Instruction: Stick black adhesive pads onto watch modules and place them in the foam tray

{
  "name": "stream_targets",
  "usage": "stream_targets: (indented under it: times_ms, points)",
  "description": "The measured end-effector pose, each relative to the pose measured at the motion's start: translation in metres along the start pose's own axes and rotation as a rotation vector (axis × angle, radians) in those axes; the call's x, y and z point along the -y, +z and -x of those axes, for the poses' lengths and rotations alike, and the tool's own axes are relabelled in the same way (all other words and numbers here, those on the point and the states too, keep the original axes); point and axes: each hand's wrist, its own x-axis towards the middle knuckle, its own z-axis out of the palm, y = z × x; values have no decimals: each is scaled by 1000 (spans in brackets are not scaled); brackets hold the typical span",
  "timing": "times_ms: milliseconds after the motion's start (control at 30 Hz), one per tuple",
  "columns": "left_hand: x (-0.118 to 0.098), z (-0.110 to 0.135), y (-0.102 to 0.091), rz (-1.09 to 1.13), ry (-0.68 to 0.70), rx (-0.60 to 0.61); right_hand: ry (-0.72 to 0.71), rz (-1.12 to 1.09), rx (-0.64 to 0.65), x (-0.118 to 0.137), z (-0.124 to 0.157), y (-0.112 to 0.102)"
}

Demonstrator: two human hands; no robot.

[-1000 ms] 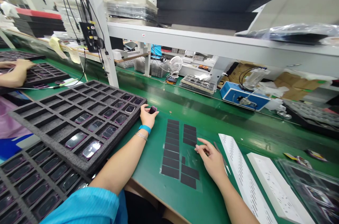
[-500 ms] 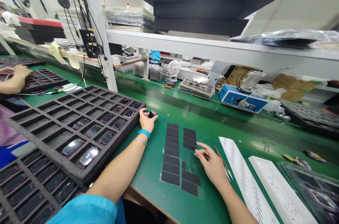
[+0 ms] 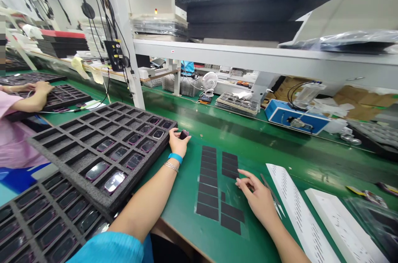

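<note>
My left hand (image 3: pixel 178 143) is closed around a small dark device with a purple edge (image 3: pixel 184 134), held at the right corner of a black foam tray (image 3: pixel 70 176). Similar glossy devices sit in several of this tray's compartments. My right hand (image 3: pixel 256 194) is open, its fingers loosely bent and slightly apart. Its fingertips are at the edge of a clear sheet of black rectangular stickers (image 3: pixel 230 165). To the left of that lies another strip of black rectangles (image 3: pixel 208 190). Metal tweezers (image 3: pixel 275 196) lie beside my right hand, partly hidden by it.
A second foam tray (image 3: pixel 40 190) full of devices lies under the first at lower left. Right of my hand are a perforated white strip (image 3: pixel 295 205) and a white power strip (image 3: pixel 338 221). A blue machine (image 3: pixel 295 118) and a fan (image 3: pixel 209 82) stand behind. At left, a co-worker's hands (image 3: pixel 42 91) work over another tray.
The whole view has shifted slightly, so everything appears further right. My left hand still holds the device by the tray, and my right hand stays by the sticker sheet.
</note>
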Motion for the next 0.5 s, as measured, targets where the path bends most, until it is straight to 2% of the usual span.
stream_targets:
  times_ms: [267,433,500]
  points:
    - [-3,0,-1,-16,26,3,8,20,-10,-2,-1,-2]
    - [-10,3,-3,-18,117,24,-1,35,6,-3,-2,0]
    - [-13,5,-4,-20,156,36,-15,34,-48,0,-1,-7]
